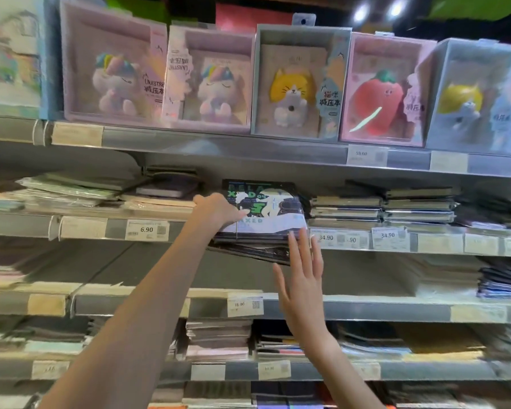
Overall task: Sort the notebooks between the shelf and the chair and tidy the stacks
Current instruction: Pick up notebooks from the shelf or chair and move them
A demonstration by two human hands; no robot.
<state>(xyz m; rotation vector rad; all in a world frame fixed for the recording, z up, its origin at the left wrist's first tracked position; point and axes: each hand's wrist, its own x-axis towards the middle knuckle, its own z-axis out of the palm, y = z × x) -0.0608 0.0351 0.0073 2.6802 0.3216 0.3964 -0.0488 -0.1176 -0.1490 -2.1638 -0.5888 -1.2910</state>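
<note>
Gripping a dark notebook stack (260,231) on the store shelf (366,160), left hand (216,212), right hand (301,276) spread flat.

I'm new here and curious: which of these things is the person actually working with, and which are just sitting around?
In use:
left hand gripping the black notebook stack
right hand, fingers straight against that stack's front edge
shelf carrying it

Just sitting around:
boxed squishy-toy notebooks above
grey notebook stacks alongside
price tags
</note>
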